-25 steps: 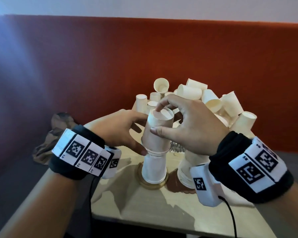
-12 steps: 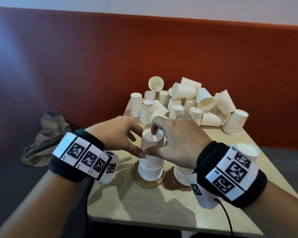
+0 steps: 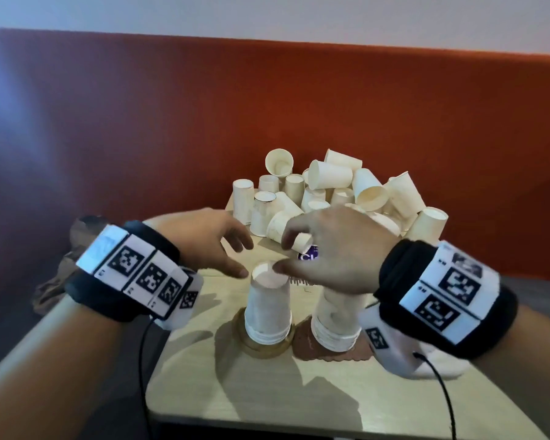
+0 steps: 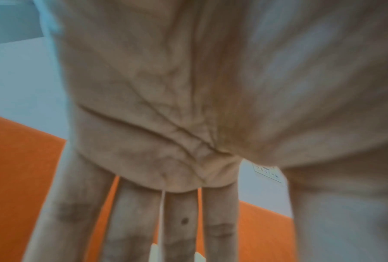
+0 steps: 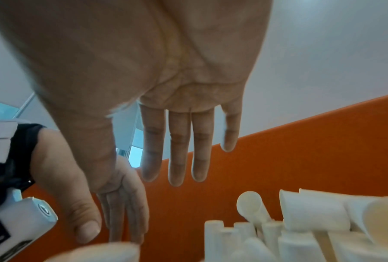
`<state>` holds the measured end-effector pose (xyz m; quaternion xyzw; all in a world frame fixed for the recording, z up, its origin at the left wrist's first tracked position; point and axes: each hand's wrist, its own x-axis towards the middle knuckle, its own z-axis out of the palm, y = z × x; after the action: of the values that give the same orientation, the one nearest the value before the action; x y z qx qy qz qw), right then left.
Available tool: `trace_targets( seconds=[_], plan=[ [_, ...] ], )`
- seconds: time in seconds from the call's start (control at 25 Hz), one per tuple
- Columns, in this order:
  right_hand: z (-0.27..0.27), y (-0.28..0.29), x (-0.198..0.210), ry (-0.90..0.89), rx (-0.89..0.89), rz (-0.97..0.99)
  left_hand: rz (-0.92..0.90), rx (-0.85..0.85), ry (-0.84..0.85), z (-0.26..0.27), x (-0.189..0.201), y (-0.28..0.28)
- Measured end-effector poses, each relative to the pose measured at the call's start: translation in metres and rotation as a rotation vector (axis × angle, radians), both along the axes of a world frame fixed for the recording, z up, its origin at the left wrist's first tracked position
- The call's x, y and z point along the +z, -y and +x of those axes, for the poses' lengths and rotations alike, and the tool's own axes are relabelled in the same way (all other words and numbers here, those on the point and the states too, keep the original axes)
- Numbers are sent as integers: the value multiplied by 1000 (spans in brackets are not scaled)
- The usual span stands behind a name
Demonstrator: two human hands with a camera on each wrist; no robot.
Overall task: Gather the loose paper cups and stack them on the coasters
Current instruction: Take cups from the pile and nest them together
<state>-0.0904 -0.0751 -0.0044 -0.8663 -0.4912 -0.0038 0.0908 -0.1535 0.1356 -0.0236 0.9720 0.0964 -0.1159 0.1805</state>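
Two stacks of upturned paper cups stand near the table's middle. The left stack (image 3: 269, 308) sits on a round golden coaster (image 3: 251, 349), the right stack (image 3: 334, 325) on a brown coaster (image 3: 305, 350). A pile of loose cups (image 3: 331, 188) (image 5: 305, 218) lies at the back. My right hand (image 3: 281, 257) (image 5: 177, 124) hovers over the stacks with straight fingers and holds nothing; its thumb is close to the left stack's top. My left hand (image 3: 243, 260) (image 4: 166, 106) is just left of that stack, fingers spread and empty.
An orange bench back (image 3: 299, 106) rises right behind the pile. A crumpled brown bag (image 3: 77, 227) lies off the table's left side. Something with a purple print (image 3: 308, 257) shows under my right hand. The table's front edge (image 3: 299, 428) is near me.
My right hand pushed the held cup down onto the left stack, and then both hands let go. Both hands have since lifted off and shifted toward the pile.
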Motion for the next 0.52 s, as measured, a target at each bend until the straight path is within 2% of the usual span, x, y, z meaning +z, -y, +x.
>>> trace_targets(
  seconds=[0.12, 0.24, 0.36, 0.52],
  plan=[
    [27, 5, 26, 26, -36, 72, 144, 50, 21, 13, 33, -4],
    [66, 2, 46, 34, -100, 94, 228, 108, 34, 43, 46, -8],
    [107, -4, 40, 23, -200, 33, 269, 129, 70, 84, 32, -8],
    [151, -13, 3, 46, -268, -137, 383, 13, 153, 128, -11, -7]
  ],
)
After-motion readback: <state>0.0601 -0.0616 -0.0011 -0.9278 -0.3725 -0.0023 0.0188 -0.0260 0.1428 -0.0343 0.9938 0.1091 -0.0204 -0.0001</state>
